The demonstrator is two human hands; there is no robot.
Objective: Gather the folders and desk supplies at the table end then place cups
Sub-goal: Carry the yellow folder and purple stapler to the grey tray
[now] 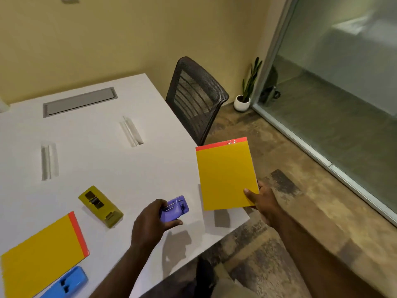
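My right hand [261,200] pinches the lower corner of a yellow folder with a red edge [225,175], held in the air over the white table's [120,164] right edge. My left hand [150,222] grips a purple desk tool [174,209] just above the tabletop. A second yellow folder with a red edge [40,254] lies flat at the near left. An olive-yellow desk tool [100,206] lies beside it on the table. A blue one [66,283] sits at the bottom left, partly on that folder. No cups are in view.
Two clear acrylic sign holders [131,131] [49,161] and a grey cable hatch [80,101] sit farther up the table. A black mesh chair [193,97] stands at the table's right side. A potted plant [245,97] and a glass wall [335,82] lie beyond.
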